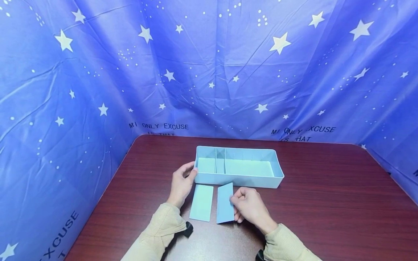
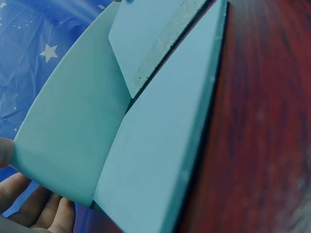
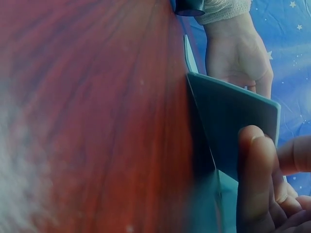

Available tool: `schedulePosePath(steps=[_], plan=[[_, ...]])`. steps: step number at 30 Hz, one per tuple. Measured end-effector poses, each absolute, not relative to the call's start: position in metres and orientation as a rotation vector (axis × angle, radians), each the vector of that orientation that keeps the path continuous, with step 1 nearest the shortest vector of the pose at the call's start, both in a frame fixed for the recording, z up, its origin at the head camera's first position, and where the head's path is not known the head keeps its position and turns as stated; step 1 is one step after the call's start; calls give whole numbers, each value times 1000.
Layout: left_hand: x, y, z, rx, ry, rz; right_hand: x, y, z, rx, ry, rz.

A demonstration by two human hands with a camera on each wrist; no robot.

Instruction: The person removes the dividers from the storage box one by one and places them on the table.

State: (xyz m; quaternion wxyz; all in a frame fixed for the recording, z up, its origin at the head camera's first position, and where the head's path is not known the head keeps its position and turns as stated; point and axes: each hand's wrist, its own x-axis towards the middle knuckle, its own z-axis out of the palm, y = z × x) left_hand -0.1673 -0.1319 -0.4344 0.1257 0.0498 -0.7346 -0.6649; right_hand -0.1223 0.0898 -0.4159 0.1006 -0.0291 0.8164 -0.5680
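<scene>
Panel [image 1: 224, 203] leans tilted over the table [image 1: 326, 199], in front of the box [image 1: 235, 179] and just right of a second panel [image 1: 201, 203] that lies flat. Dark red wood grain covers the table, its far corners rounded, with a pale glare between the two sleeves [image 1: 161, 223]. Blue cloth [image 1: 212, 47] hangs creased behind it and at both sides, printed with white stars, dots and black lettering that includes "ONLY EXCUSE". The tilted one is thin, flat and straight-edged, plain blue and darker than the flat one, which looks pale green; whether its lower edge touches the wood I cannot tell. Light blue and oblong, the box has thin dividers [image 1: 220, 161] that make a small left compartment, a narrow slot and a long right compartment. The right hand [image 1: 251, 206] pinches the tilted panel by its right edge, thumb and fingers close together; the left hand [image 1: 181, 183] grips the box's left end, thumb at the near corner.
</scene>
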Motion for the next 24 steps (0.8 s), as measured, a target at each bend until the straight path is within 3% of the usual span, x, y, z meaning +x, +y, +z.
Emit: schedulePosePath(steps=[13, 24], plan=[[-149, -126, -403, 139, -2152, -1929, -124, 95, -415, -109, 2579, -1467], [-167, -132, -435, 139, -2128, -1943, -125, 98, -413, -150, 2723, -1237]])
